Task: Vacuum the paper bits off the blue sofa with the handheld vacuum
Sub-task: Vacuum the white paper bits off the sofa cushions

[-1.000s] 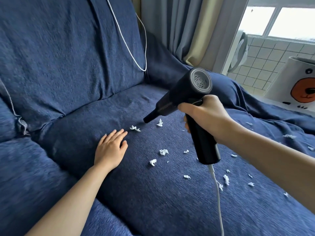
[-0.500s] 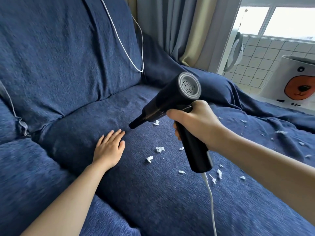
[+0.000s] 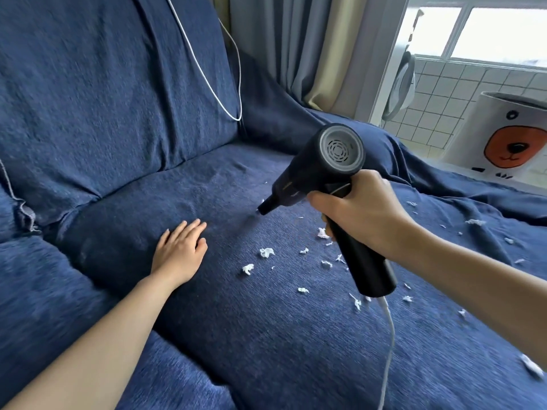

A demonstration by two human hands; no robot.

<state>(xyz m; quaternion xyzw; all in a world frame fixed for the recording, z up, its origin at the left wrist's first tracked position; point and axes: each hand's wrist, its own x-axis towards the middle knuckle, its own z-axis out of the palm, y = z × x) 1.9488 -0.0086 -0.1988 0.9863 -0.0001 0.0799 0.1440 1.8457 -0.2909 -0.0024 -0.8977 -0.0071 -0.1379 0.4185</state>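
Note:
My right hand (image 3: 362, 213) grips the handle of the black handheld vacuum (image 3: 318, 164). Its narrow nozzle (image 3: 264, 209) points down-left and sits just above the seat of the blue sofa (image 3: 207, 321). Several white paper bits (image 3: 266, 252) lie scattered on the seat, below and to the right of the nozzle, with more farther right (image 3: 475, 222). My left hand (image 3: 179, 253) rests flat on the seat cushion with straight fingers, left of the bits. A white cord (image 3: 389, 344) hangs from the handle's bottom end.
A white cable (image 3: 204, 75) loops down the sofa's backrest. Grey and beige curtains (image 3: 310, 48) hang behind the sofa. At the right stand a tiled wall and a white bin with an orange bear face (image 3: 516, 147).
The nozzle swept left and then came back toward the right. The paper bits that lay near the nozzle and my left fingertips are gone. My left hand has stayed flat on the seat.

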